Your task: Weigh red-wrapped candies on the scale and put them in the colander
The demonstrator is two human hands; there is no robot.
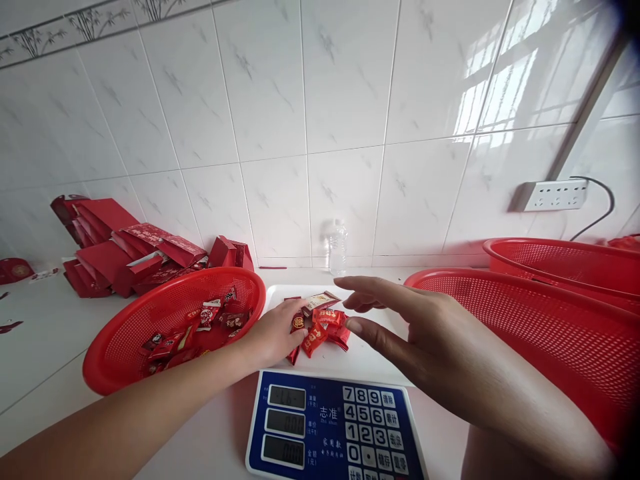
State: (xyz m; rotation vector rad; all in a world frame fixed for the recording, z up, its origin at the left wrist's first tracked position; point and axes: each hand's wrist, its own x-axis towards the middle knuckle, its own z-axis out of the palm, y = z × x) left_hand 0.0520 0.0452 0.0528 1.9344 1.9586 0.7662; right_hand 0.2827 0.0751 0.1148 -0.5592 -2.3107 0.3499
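Several wrapped sweets, mostly red (pixel 327 327), lie in a loose pile on the white tray (pixel 370 360) of a scale. A cream and brown packet (pixel 320 302) rests at the back of the pile. My left hand (pixel 279 333) is at the pile's left side, its thumb and fingers round a dark red packet (pixel 297 323) with a gold emblem. Over the tray's right part, my right hand (pixel 425 333) holds nothing, its thumb and fingers apart near the red sweets. Below the tray is the scale's blue panel (pixel 333 427) with keys and displays.
A red basket (pixel 110 340) with assorted sweets stands left of the tray, red boxes (pixel 145 250) behind it. Large red baskets (pixel 530 320) (pixel 565 257) fill the right side. A clear plastic bottle (pixel 338 248) stands by the tiled wall, below and left of a socket strip (pixel 554 196).
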